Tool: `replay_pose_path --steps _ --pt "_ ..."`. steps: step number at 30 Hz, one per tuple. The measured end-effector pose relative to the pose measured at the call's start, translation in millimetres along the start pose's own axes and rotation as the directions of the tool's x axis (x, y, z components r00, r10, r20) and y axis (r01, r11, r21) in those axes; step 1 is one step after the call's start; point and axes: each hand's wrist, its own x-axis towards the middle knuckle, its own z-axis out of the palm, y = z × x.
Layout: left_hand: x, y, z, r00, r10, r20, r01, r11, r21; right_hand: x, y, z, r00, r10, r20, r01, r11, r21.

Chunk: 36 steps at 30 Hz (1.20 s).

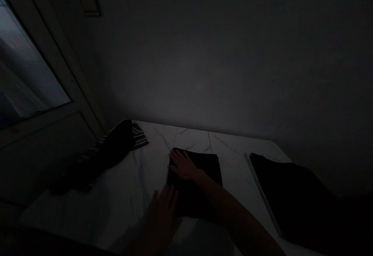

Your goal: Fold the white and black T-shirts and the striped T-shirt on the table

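Observation:
A dark piece of cloth folded into a rough rectangle [201,201] lies flat on the white marble-patterned table [233,170]. Across its far left corner rests my right hand [183,164], palm down with the fingers stretched out. My left hand [163,213] is at the cloth's near left edge, its fingers spread and pointing away from me; in this dim light I cannot tell how much of it touches the cloth. Neither hand grips anything.
At the table's left lies a crumpled dark garment with striped parts [116,147]. A larger black cloth [291,197] is spread at the right. Behind the table rises a plain wall [198,61] with a switch plate [89,2]; a glazed door [64,120] stands at the left.

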Motion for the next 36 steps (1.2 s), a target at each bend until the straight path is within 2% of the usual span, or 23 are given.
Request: replay_pose_path --steps 2,4,6,8,11,13,16,18,22,26,28,30,32,34,35,36 --pt "-0.8 -2.5 -7.5 0.997 0.03 0.065 -0.029 0.999 -0.024 -4.6 -3.0 -4.1 1.0 0.01 -0.017 -0.01 1.0 -0.011" --pt "11.0 -6.0 -16.7 0.992 0.045 0.117 -0.04 0.998 -0.05 -14.5 -7.4 -9.6 0.997 0.034 -0.063 -0.036 0.999 -0.026" --pt "36.8 -8.1 -24.4 0.991 0.037 0.131 -0.029 0.998 -0.061 -31.6 -9.5 -13.6 0.988 0.091 -0.128 -0.097 0.994 -0.04" --pt "70.0 -6.6 -26.7 0.995 0.024 0.102 -0.018 0.998 -0.062 -55.4 -6.6 -14.2 0.963 0.206 -0.175 -0.217 0.975 -0.046" --pt "109.6 1.0 -15.9 0.997 0.069 0.034 -0.066 0.996 -0.067 -95.5 7.2 -10.2 0.891 0.419 -0.173 -0.431 0.902 -0.036" --pt "120.1 5.9 -2.5 0.992 0.127 0.008 -0.126 0.989 -0.077 -118.2 17.9 -8.3 0.853 0.502 -0.142 -0.51 0.86 -0.021" --pt "117.8 9.7 13.6 0.988 0.152 -0.004 -0.152 0.986 -0.075 -139.1 27.4 -10.5 0.834 0.537 -0.125 -0.541 0.841 0.007" --pt "112.2 11.5 17.1 0.987 0.158 -0.019 -0.158 0.986 -0.056 -145.3 28.5 -13.4 0.818 0.555 -0.151 -0.559 0.829 0.017" --pt "99.6 20.6 13.0 0.965 0.258 -0.047 -0.26 0.964 -0.046 -149.9 27.6 -13.0 0.786 0.598 -0.154 -0.6 0.799 0.039" --pt "77.0 32.3 8.3 0.965 0.261 0.004 -0.26 0.964 -0.054 -151.6 29.5 -8.4 0.767 0.627 -0.135 -0.625 0.778 0.061" --pt "62.6 32.9 5.9 0.954 0.299 0.028 -0.295 0.951 -0.09 -153.8 28.7 -8.6 0.738 0.661 -0.137 -0.658 0.75 0.072" --pt "53.3 25.0 3.0 0.942 0.33 0.058 -0.316 0.933 -0.171 -158.9 25.5 -11.3 0.689 0.708 -0.152 -0.703 0.705 0.093" --pt "56.1 6.6 -0.5 0.973 0.22 0.076 -0.192 0.943 -0.271 -167.0 20.4 -16.0 0.627 0.755 -0.192 -0.747 0.652 0.129" --pt "72.7 -20.1 -4.4 0.995 -0.042 0.093 0.074 0.924 -0.376 -175.7 14.7 -22.5 0.562 0.801 -0.207 -0.786 0.595 0.166" --pt "84.7 -34.6 -6.5 0.975 -0.187 0.118 0.22 0.876 -0.429 -179.1 12.0 -26.4 0.539 0.821 -0.189 -0.803 0.568 0.177" --pt "97.6 -48.6 -8.4 0.938 -0.303 0.169 0.347 0.804 -0.482 -181.3 9.5 -30.4 0.522 0.84 -0.151 -0.821 0.542 0.179"
